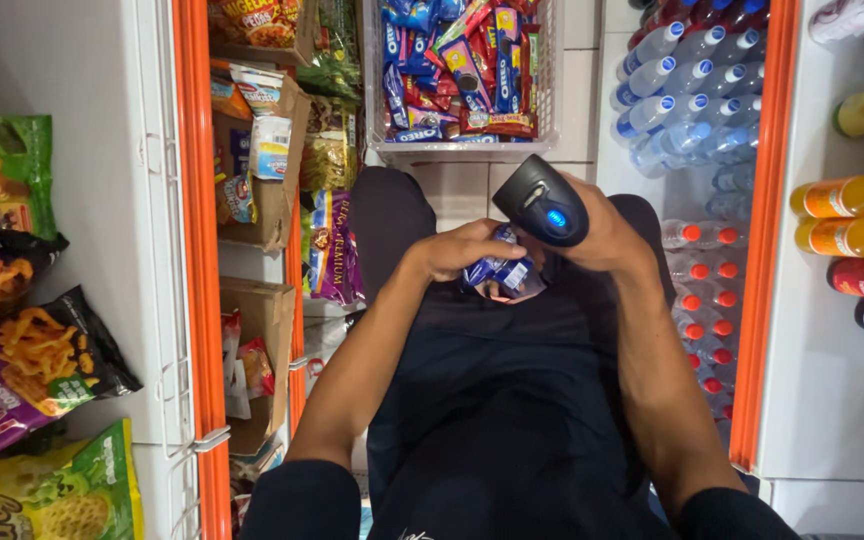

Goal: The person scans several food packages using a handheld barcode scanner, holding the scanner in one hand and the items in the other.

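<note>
Blue foil showed between the fingers of the left hand (pixel 457 250), which were curled shut around a small biscuit pack (pixel 500 272) held over the person's lap, just in front of the knees. The right hand (pixel 607 235) was closed round a dark handheld scanner (pixel 542 200), its blue light lit and its head tipped down, almost touching the pack.

To do this well, the judgement was that the pack needed turning so its code panel faced the scanner's window flat and unwrinkled, with the left thumb kept clear of the panel and a little more gap left between scanner and foil, since crinkled wrapper at close range tends to read badly.

Much was hard to make out. The scanner's window and trigger were hidden under the right hand, so whether the trigger was pressed could not be told. The pack's code side faced away or lay under the fingers. A white wire basket (pixel 552 100) of similar packs was cut off at the top edge, and the bottles (pixel 697 265) to the right ran out of view behind the orange shelf frame (pixel 757 260).
</note>
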